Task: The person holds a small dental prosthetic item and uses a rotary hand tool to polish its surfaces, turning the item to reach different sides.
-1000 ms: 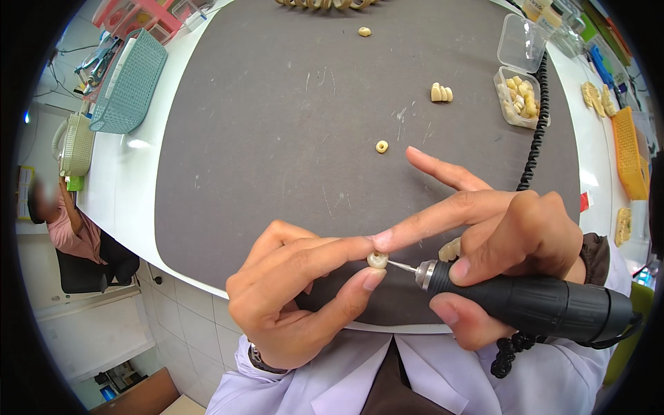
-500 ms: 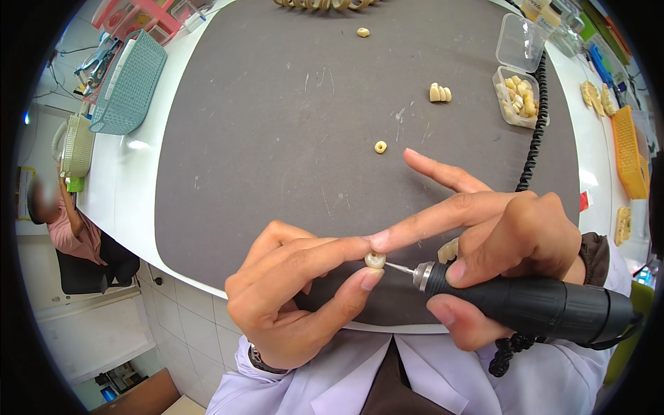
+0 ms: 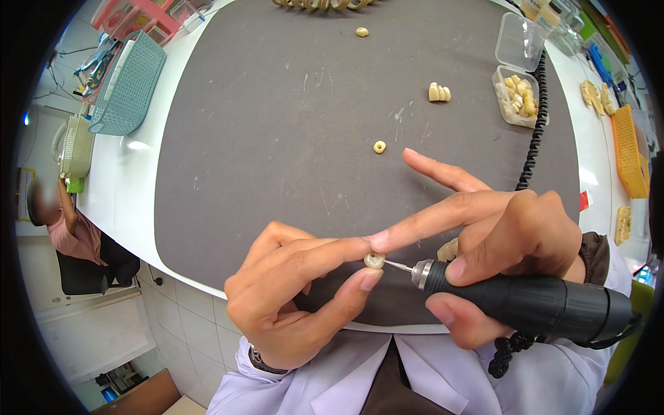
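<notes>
Between the thumb and forefinger of my left hand (image 3: 304,290) is a small, shiny, cream dental crown (image 3: 374,261). My right hand (image 3: 512,235) grips a black rotary handpiece (image 3: 532,304) with a silver collar. Its thin metal bur (image 3: 397,265) points left, and the tip meets the right side of the crown. My right middle finger rests against the left fingertip above the crown, while another right finger sticks out over the mat. Partly hidden behind my right hand is a cream tooth piece (image 3: 448,250).
On the grey mat (image 3: 263,138) lie a crown with a hole (image 3: 379,147), a joined tooth piece (image 3: 439,93) and a single tooth (image 3: 362,32). An open clear box (image 3: 517,97) of teeth stands beside a black coiled cord (image 3: 532,152). Baskets (image 3: 130,83) line the left; a person (image 3: 69,228) sits beyond.
Almost nothing differs. Both hands, the crown and the handpiece keep their places, with only a very slight shift of the whole view.
</notes>
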A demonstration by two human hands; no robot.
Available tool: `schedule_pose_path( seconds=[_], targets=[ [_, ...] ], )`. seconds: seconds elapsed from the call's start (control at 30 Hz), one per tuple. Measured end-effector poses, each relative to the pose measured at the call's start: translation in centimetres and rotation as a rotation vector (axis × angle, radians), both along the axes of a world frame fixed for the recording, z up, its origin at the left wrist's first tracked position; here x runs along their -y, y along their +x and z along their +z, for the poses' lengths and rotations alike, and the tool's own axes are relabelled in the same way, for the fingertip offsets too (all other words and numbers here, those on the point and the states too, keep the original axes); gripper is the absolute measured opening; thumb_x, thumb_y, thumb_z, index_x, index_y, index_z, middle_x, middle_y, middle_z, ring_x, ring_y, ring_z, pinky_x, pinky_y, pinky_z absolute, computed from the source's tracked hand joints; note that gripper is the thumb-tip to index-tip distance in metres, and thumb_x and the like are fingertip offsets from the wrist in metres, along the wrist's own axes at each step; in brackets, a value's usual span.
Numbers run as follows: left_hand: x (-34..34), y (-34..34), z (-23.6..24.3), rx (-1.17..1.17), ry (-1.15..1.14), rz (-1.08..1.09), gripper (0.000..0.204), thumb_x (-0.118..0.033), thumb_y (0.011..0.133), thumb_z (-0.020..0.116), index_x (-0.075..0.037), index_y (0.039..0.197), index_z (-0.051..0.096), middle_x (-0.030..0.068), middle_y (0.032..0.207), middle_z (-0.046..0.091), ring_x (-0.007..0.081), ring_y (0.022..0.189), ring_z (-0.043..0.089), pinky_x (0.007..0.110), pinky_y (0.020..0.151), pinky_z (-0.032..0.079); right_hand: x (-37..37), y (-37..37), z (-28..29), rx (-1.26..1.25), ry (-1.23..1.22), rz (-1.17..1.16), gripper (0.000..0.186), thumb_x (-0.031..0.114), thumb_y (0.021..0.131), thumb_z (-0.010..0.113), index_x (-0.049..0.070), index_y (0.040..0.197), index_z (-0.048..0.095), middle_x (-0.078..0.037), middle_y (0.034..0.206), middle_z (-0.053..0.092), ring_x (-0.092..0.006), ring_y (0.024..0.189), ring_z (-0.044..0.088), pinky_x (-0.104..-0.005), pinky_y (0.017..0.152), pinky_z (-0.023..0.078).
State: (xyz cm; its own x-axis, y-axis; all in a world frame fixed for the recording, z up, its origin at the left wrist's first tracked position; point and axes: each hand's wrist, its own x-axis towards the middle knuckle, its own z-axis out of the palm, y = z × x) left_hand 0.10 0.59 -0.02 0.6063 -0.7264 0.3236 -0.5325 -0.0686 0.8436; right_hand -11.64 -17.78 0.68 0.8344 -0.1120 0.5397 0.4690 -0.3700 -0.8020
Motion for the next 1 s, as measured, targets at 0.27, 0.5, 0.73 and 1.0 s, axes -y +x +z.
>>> schedule_pose_path(
  seconds=[0.27, 0.5, 0.73, 1.0],
  targets=[
    [0.2, 0.0, 0.3, -0.007, 0.018, -0.018, 0.024, -0.003, 0.069, 0.084, -0.003, 0.092, 0.077, 0.005, 0.082, 0.076, 0.0124, 0.065, 0.061, 0.026, 0.063, 0.041, 0.2, -0.1, 0.2, -0.002, -0.02, -0.011, 0.03, 0.001, 0.079, 0.076, 0.006, 0.091, 0.05, -0.005, 0.062, 0.062, -0.0398, 0.091, 0.073, -0.0792, 0.104, 0.025],
    [0.3, 0.4, 0.0, -0.028, -0.04, -0.049, 0.023, -0.003, 0.071, 0.082, -0.004, 0.094, 0.077, 0.0037, 0.084, 0.076, 0.0108, 0.065, 0.056, 0.024, 0.058, 0.039, 0.2, -0.4, 0.2, -0.031, 0.002, -0.042, 0.034, 0.0, 0.08, 0.074, 0.007, 0.099, 0.047, -0.007, 0.064, 0.063, -0.0387, 0.089, 0.074, -0.0799, 0.105, 0.022],
    [0.1, 0.4, -0.2, -0.182, -0.079, 0.011, 0.024, -0.006, 0.073, 0.079, -0.005, 0.097, 0.077, 0.0015, 0.083, 0.074, 0.0086, 0.063, 0.046, 0.022, 0.053, 0.035, 0.6, -0.9, 1.0, -0.124, -0.059, 0.037, 0.04, -0.001, 0.081, 0.073, 0.008, 0.107, 0.043, -0.007, 0.064, 0.065, -0.0399, 0.091, 0.073, -0.0815, 0.105, 0.016],
    [0.1, -0.1, -0.5, -0.18, -0.116, 0.07, 0.028, -0.001, 0.068, 0.084, -0.004, 0.094, 0.075, 0.0024, 0.084, 0.073, 0.0081, 0.063, 0.045, 0.021, 0.051, 0.033, 0.2, -0.4, 1.0, -0.136, -0.07, 0.07, 0.043, -0.004, 0.079, 0.075, 0.008, 0.108, 0.044, -0.008, 0.064, 0.067, -0.0439, 0.097, 0.071, -0.0818, 0.105, 0.015]
  ],
)
